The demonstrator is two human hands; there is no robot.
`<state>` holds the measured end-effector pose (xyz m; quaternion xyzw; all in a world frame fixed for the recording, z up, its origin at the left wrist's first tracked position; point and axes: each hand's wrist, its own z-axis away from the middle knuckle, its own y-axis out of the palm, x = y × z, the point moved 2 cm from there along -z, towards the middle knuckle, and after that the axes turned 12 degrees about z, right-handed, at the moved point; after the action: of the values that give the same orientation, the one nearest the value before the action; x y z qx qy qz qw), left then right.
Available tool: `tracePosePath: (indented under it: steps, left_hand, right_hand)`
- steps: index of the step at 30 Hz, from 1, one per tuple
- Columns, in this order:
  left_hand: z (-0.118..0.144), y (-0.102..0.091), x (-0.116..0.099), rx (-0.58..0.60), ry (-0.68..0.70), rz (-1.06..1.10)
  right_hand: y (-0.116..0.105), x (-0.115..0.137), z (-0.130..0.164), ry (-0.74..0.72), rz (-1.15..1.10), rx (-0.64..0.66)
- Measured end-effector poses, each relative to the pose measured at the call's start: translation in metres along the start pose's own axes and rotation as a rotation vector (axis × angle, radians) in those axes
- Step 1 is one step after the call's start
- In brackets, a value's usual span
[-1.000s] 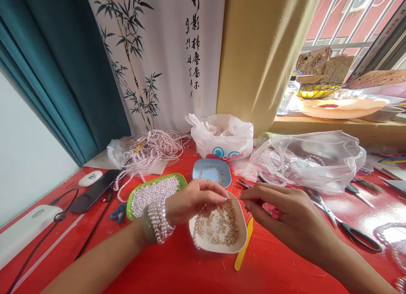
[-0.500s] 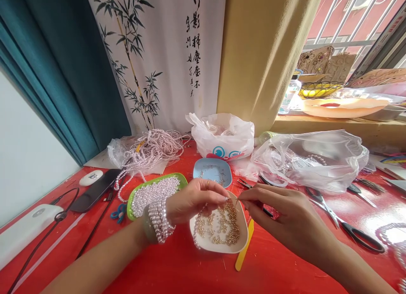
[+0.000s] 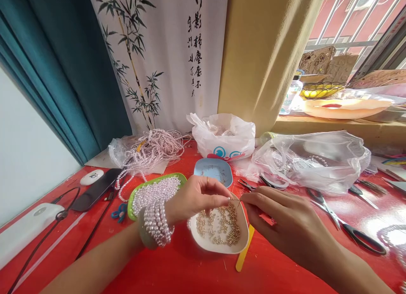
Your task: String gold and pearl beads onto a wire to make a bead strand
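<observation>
Over a white dish [image 3: 203, 244] of small gold beads [image 3: 233, 232], both hands pinch at a thin gold-coloured wire [image 3: 235, 199]. My left hand [image 3: 203, 196] is closed, thumb and forefinger together at its left end, with a tiny pale bead at the fingertips. Pearl bracelets and a pale green bangle circle that wrist. My right hand [image 3: 275, 209] is closed too, its thumb and forefinger on the wire's right end. Left of the dish, a green tray [image 3: 130, 209] holds white pearl beads [image 3: 155, 194]. Behind it is a blue dish [image 3: 212, 162] with small metal pins.
Scissors [image 3: 341, 222] and pliers [image 3: 245, 184] lie to the right; a yellow stick [image 3: 245, 251] rests beside the white dish. Pearl strands [image 3: 158, 146] are heaped at the back left. Plastic bags [image 3: 326, 158] stand behind. A dark phone [image 3: 93, 192] and cables lie left.
The hands have shifted slightly, and the wire between them now lies flatter. The pearl strand that hung below my left hand is now mostly hidden behind it.
</observation>
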<state>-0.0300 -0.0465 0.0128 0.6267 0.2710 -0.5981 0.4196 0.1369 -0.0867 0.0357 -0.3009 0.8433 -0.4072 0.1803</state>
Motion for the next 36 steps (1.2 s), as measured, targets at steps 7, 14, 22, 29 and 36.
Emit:
tracePosePath:
  steps: [7,14,22,29,36]
  left_hand:
    - [0.000,0.003,-0.001,-0.052,0.031,0.091]
    - [0.001,0.005,0.000,-0.050,0.045,0.199]
    - [0.002,0.006,0.001,-0.073,0.093,0.146]
    - [0.009,0.009,0.000,-0.115,0.259,-0.067]
    - [0.011,0.012,-0.003,-0.126,0.330,-0.153]
  right_hand:
    - [-0.002,0.003,-0.001,-0.004,0.035,-0.038]
    - [0.000,0.003,0.000,0.001,0.007,-0.043]
    - [0.001,0.003,0.000,0.007,0.000,-0.063]
    - [0.000,0.007,-0.001,-0.027,0.080,-0.098]
    - [0.001,0.005,0.001,0.021,-0.019,-0.080]
